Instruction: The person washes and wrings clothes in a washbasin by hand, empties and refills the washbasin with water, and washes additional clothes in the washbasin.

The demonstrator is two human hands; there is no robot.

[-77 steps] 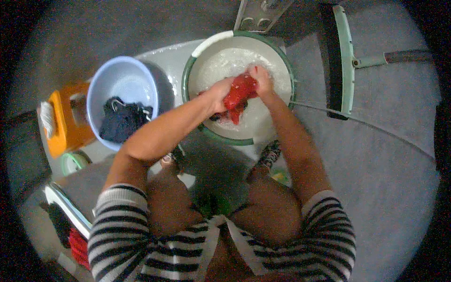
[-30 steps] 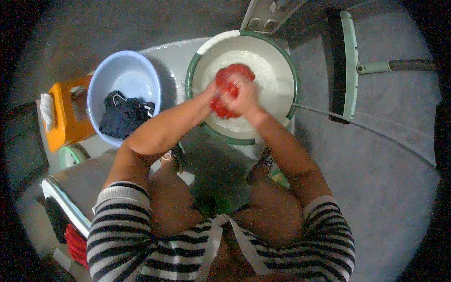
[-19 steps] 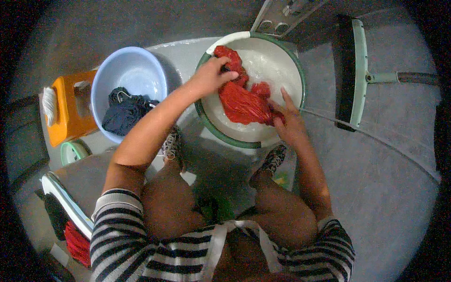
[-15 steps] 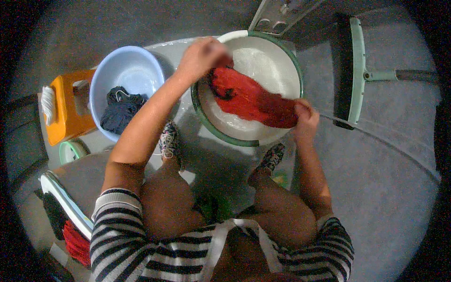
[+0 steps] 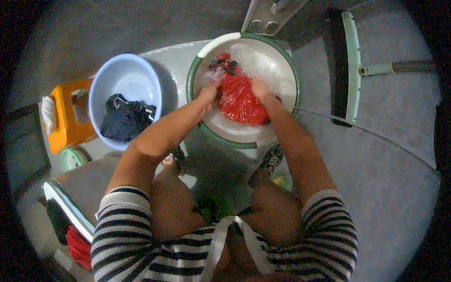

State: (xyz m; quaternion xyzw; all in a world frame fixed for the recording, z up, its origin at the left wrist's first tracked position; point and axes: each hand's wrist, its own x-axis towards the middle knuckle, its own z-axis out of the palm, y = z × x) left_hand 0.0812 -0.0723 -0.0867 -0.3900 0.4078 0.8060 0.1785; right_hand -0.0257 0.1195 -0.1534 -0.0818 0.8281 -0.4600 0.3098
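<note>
A wet red cloth (image 5: 242,101) with a dark patterned part at its far end lies bunched in the water of a large white basin (image 5: 271,135) with a green and white rim. Along the cloth's left side, my left hand (image 5: 210,97) is closed on its edge, the fingers blurred. My right hand (image 5: 263,90) grips the cloth on the right, its fingertips partly hidden by water and fabric. Folds run through the red fabric between both hands, and foam and splashes surround it.
Left of the white basin stands a light-blue basin (image 5: 96,98) holding a dark wet garment (image 5: 123,123). Farther left are an orange stool (image 5: 63,120) and a small green tub (image 5: 74,160). A floor squeegee (image 5: 353,70) stands at the right, with a thin hose (image 5: 376,133) running past it.
The red cloth, held stretched above the basin before, is now down in the water and bunched. Both hands have come lower and closer together, and water is splashing.
</note>
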